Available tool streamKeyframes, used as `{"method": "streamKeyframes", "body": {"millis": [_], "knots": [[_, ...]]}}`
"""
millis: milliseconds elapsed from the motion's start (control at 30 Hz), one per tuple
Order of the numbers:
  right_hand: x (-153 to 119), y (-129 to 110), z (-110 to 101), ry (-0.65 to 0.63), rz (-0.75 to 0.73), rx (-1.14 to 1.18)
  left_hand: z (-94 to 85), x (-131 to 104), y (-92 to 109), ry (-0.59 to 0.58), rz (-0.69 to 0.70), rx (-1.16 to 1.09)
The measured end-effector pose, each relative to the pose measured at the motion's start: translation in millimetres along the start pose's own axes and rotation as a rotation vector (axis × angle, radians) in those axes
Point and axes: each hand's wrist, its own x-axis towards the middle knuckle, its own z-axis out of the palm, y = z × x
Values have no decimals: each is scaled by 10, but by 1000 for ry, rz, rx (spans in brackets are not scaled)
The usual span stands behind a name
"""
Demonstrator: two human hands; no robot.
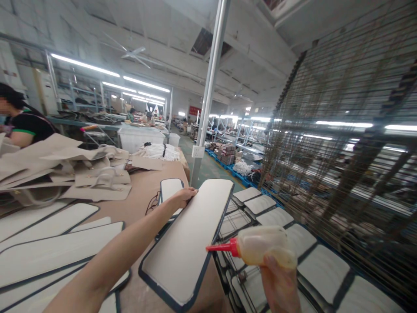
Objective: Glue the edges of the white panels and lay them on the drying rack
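Observation:
My left hand (185, 195) reaches forward and grips the far left edge of a long white panel (185, 243) with a dark blue border, holding it tilted above the table edge. My right hand (280, 282) holds a squeeze bottle (263, 251) of yellowish glue with a red nozzle pointing left toward the panel's right edge. The nozzle tip is just beside the border, apart from it.
More bordered white panels (58, 250) lie on the brown table (143, 191) at left. Beige bag parts (94, 174) pile behind them. A wire rack (241, 217) at right carries several white panels. A metal pole (208, 100) stands ahead. Another person (19, 124) sits far left.

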Motion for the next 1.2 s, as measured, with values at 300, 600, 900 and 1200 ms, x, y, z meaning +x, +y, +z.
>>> {"method": "streamKeyframes", "body": {"millis": [300,600,900,1200], "knots": [[-7,29,-34,-33,76,9,-69,14,54,43,-4,7],[-22,40,-14,-48,133,2,-141,-32,156,103,-4,-4],[-141,47,-62,-114,188,40,-165,-19,223,138,35,-9],[259,-141,267,41,-32,35,-51,22,225,78,45,-12]]}}
